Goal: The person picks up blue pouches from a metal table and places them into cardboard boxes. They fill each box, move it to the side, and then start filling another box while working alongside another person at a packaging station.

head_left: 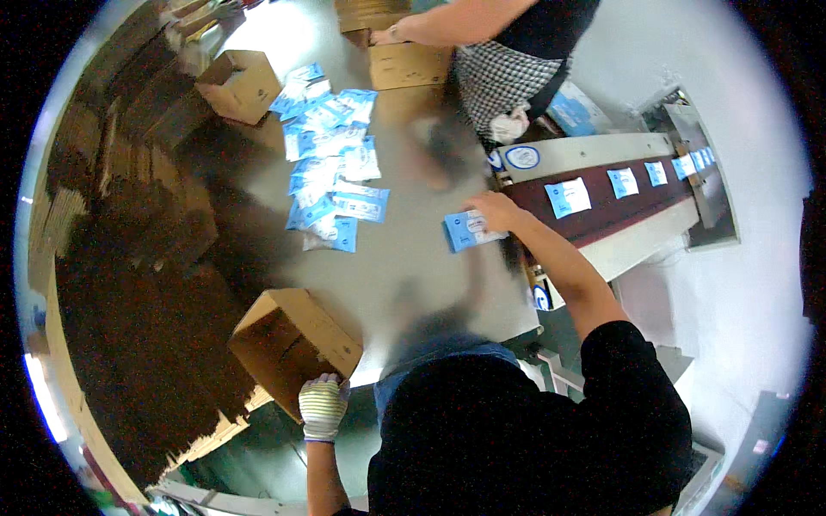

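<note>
My left hand (323, 408), in a striped knit glove, grips the near edge of an open cardboard box (323, 322) that stands tilted toward me at the table's front edge. My bare right hand (499, 213) reaches over to the right side of the table, its fingers closed on a blue-and-white packet (465, 230) beside the end of the conveyor. A loose pile of similar packets (331, 159) lies across the middle of the table, ahead of both hands.
To the right, a dark conveyor belt (594, 205) carries several packets in a row. Across the table (413, 284), a co-worker's hand (385, 35) rests at another cardboard box (411, 66). One more open carton (239, 86) stands far left, near stacked flat cardboard (129, 284).
</note>
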`<move>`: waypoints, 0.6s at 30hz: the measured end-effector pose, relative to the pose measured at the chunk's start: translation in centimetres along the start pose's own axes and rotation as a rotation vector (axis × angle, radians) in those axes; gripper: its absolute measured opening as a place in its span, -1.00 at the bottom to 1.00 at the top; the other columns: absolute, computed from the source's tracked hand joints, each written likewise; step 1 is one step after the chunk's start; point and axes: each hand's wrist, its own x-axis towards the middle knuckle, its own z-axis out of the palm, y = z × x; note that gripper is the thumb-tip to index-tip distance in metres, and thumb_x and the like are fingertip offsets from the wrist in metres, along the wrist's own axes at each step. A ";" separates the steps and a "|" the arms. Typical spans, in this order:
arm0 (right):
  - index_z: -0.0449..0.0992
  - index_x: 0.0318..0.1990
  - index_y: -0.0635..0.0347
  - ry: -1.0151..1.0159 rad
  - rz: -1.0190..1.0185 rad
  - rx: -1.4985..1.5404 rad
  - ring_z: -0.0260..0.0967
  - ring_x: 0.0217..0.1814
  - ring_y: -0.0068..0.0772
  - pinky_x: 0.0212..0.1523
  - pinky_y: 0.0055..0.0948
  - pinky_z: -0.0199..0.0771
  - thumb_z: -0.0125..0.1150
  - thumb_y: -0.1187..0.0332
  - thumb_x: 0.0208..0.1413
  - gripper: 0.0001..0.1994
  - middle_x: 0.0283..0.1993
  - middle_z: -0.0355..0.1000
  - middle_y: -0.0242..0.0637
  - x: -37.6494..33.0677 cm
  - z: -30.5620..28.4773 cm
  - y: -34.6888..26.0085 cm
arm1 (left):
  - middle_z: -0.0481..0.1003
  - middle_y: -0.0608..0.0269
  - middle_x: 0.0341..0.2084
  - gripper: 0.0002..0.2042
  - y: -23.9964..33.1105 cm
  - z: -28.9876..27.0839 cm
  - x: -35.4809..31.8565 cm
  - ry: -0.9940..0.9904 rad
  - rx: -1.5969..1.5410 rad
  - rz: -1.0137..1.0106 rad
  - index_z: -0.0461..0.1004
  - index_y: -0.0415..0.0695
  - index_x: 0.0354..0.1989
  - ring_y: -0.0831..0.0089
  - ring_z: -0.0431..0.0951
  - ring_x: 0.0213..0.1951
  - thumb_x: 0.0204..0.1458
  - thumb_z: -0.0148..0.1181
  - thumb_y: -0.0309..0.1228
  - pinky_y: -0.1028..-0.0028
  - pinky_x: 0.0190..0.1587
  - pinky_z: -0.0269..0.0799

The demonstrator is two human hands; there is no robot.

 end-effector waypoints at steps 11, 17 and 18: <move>0.37 -0.13 0.32 0.075 -0.372 0.339 0.25 -0.06 0.00 0.00 -0.14 0.23 0.40 -0.01 -0.48 -0.27 -0.15 0.33 0.01 12.5 4.0 -11.3 | 0.41 0.20 -0.58 -0.78 -0.8 0.3 -0.3 -0.050 -0.015 -0.009 0.39 -0.09 -0.51 0.23 0.44 -0.49 -0.27 0.24 -0.25 0.30 -0.35 0.33; 0.34 -0.09 0.34 0.084 -0.108 0.303 0.30 -0.06 0.08 -0.05 -0.20 0.30 0.40 0.00 -0.44 -0.25 -0.12 0.36 0.12 21.8 1.6 -14.7 | 0.40 0.24 -0.58 -0.88 -0.9 0.7 -0.3 0.000 -0.059 -0.037 0.39 -0.07 -0.52 0.31 0.44 -0.45 -0.22 0.06 -0.33 0.33 -0.33 0.31; 0.32 -0.08 0.35 -0.097 -0.092 0.278 0.32 -0.08 0.09 -0.07 -0.22 0.32 0.39 -0.01 -0.44 -0.24 -0.13 0.37 0.16 21.7 0.6 -15.6 | 0.39 0.25 -0.58 -0.88 -1.0 1.4 -0.8 0.019 -0.084 -0.037 0.38 -0.07 -0.52 0.31 0.44 -0.46 -0.21 0.07 -0.32 0.33 -0.34 0.31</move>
